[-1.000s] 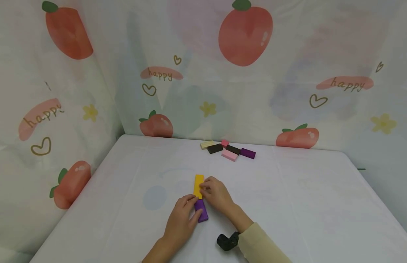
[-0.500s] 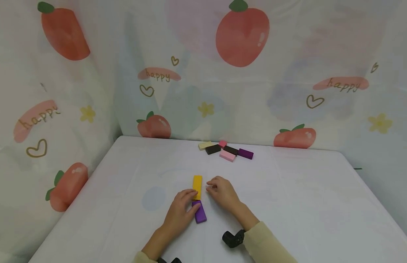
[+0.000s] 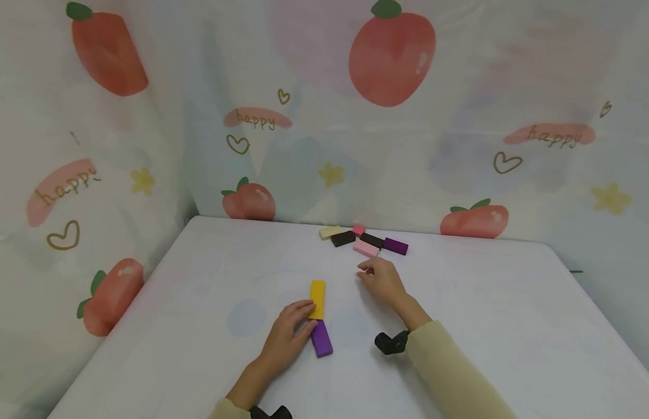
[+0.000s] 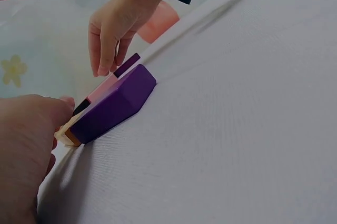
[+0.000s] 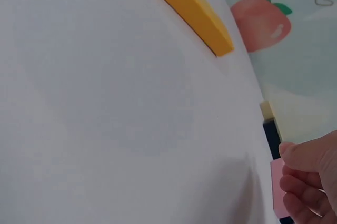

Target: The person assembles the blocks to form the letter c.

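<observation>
A yellow block (image 3: 318, 291) and a purple block (image 3: 322, 342) lie end to end on the white table, slightly angled to each other. My left hand (image 3: 284, 334) rests at their left side, its fingertips touching the yellow block and its thumb near the joint. In the left wrist view the purple block (image 4: 118, 100) partly hides the yellow one. My right hand (image 3: 385, 283) is over the table just in front of the pink block (image 3: 366, 248), fingers loosely bent and holding nothing. In the right wrist view its fingers (image 5: 303, 187) overlap the pink block.
Around the pink block at the back lie a cream block (image 3: 330, 233), two dark blocks (image 3: 343, 238), a small coral-pink block (image 3: 358, 230) and a dark purple block (image 3: 396, 247). A printed cloth wall (image 3: 408, 169) rises behind the table.
My right hand has left the yellow block and moved away, back and to the right, towards the loose blocks. My left hand has stayed by the yellow and purple blocks, its thumb shifting nearer the joint.
</observation>
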Motion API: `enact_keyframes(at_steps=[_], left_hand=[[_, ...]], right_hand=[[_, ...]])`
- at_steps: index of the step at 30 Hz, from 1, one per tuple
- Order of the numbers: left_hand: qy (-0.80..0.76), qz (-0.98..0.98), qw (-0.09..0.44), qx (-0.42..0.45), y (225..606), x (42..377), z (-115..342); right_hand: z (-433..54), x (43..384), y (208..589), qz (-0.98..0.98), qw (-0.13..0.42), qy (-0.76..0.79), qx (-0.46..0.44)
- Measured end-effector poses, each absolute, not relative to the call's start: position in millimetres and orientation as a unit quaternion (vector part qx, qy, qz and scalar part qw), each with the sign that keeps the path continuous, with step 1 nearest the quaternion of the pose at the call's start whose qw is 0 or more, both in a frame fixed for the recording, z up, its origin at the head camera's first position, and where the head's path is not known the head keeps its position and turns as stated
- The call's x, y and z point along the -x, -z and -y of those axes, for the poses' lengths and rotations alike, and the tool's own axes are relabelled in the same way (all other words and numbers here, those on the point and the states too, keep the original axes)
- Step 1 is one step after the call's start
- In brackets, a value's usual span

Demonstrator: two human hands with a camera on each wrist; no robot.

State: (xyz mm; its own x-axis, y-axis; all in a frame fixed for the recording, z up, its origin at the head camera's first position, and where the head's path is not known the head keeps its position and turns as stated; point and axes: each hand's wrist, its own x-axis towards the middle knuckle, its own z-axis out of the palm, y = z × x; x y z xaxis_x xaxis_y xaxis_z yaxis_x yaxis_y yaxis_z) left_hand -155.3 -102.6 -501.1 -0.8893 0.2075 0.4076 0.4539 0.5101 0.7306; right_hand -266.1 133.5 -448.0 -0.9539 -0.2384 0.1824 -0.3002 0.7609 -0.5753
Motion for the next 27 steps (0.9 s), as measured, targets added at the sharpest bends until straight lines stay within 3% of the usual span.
enact_keyframes(at_steps=[12,21,27], left_hand=[[0.451,0.850,0.168,0.213,501,161,101],[0.467,0.843,0.171,0.205,503,169,100],[0.465,0.849,0.146,0.203,504,173,101]], right_hand=[[-154,297,448,0.938,0.095,-0.325,-0.081],[-153,304,447,0.942,0.085,-0.319,-0.057],[-151,309,446,0.951,0.079,-0.288,-0.076]])
